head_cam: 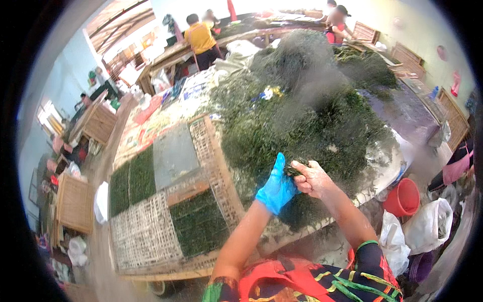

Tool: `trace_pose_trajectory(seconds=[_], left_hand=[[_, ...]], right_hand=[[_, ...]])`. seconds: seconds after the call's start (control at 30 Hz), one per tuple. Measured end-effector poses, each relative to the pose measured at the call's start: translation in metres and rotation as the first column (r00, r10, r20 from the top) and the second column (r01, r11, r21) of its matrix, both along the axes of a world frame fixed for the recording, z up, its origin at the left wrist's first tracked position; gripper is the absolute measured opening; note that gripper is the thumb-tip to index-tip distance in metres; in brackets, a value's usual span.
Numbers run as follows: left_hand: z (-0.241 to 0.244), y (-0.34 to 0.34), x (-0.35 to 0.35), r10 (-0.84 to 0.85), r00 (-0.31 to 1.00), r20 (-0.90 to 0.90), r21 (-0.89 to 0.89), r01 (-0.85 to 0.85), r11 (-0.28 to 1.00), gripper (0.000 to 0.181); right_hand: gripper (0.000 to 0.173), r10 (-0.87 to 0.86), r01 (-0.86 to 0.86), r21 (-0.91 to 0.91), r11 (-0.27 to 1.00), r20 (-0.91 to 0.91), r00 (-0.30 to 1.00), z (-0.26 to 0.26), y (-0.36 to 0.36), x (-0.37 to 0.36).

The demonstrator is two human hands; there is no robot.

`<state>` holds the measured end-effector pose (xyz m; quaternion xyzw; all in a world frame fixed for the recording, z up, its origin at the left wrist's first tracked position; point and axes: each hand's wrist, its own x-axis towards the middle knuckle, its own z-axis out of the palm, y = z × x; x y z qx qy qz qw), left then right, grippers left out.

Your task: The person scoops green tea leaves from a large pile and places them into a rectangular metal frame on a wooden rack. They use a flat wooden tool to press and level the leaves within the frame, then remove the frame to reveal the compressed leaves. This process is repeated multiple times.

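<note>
My left hand (pixel 278 187), in a blue glove, has its thumb raised and lies against a small clump of dark green seaweed-like strands (pixel 293 170). My bare right hand (pixel 311 179) has its fingers closed on that clump. Both hands are close together over the near edge of a large heap of the same green strands (pixel 305 124). To the left lies a wooden-edged woven lattice frame (pixel 145 234) with dark green rectangular mats (pixel 198 219) on it and a flat grey sheet (pixel 175 156). Whether the gloved fingers grip anything is hidden.
A red bucket (pixel 402 198), white sacks (pixel 428 226) and a purple container (pixel 420 266) stand at the right, below the table's edge. A person in yellow (pixel 202 37) stands beyond the table; another person (pixel 337 26) works at the far right. Woven frames (pixel 75 204) stand at the left.
</note>
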<state>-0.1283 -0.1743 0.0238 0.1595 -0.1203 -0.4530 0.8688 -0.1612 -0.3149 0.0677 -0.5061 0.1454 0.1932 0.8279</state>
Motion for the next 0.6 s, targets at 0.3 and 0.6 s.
trace_pose_trajectory(seconds=[0.3, 0.6], left_hand=[[-0.025, 0.027, -0.006, 0.291, 0.948, -0.129, 0.039, -0.288, 0.957, 0.036], [-0.006, 0.164, -0.004, 0.506, 0.832, -0.229, -0.031, -0.526, 0.85, 0.036]], right_hand=[[0.022, 0.076, -0.075, -0.058, 0.995, 0.005, 0.997, -0.026, 0.033, -0.046], [0.025, 0.25, -0.237, -0.158, 0.959, 0.071, 0.966, -0.009, 0.153, -0.028]])
